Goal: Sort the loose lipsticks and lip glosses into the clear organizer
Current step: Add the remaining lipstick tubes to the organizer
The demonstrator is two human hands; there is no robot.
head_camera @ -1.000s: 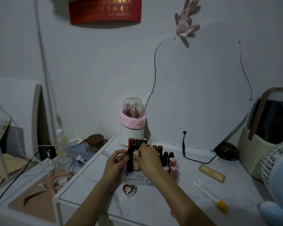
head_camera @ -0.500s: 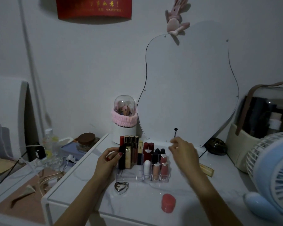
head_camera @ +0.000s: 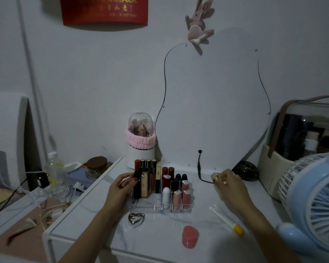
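The clear organizer (head_camera: 146, 207) stands on the white table, holding several upright lipsticks and lip glosses. My left hand (head_camera: 120, 188) is at its left side, thumb and fingers pinching the tall dark tube with a red cap (head_camera: 136, 179) in the back-left slot. My right hand (head_camera: 230, 186) is to the right of the organizer, near the black cable, fingers curled round a pale gold lipstick (head_camera: 215, 175) lifted off the table. A white tube with a yellow cap (head_camera: 226, 219) lies loose at the front right.
A silver heart compact (head_camera: 135, 219) and a pink round pot (head_camera: 190, 236) lie in front of the organizer. A curvy mirror (head_camera: 213, 103) and a pink-banded brush holder (head_camera: 140, 145) stand behind. A blue fan (head_camera: 311, 202) and a storage case (head_camera: 304, 141) crowd the right side.
My right hand left the organizer, swung right and took hold of the gold lipstick that lay on the table. My left hand stayed on the tall tube at the organizer's left.
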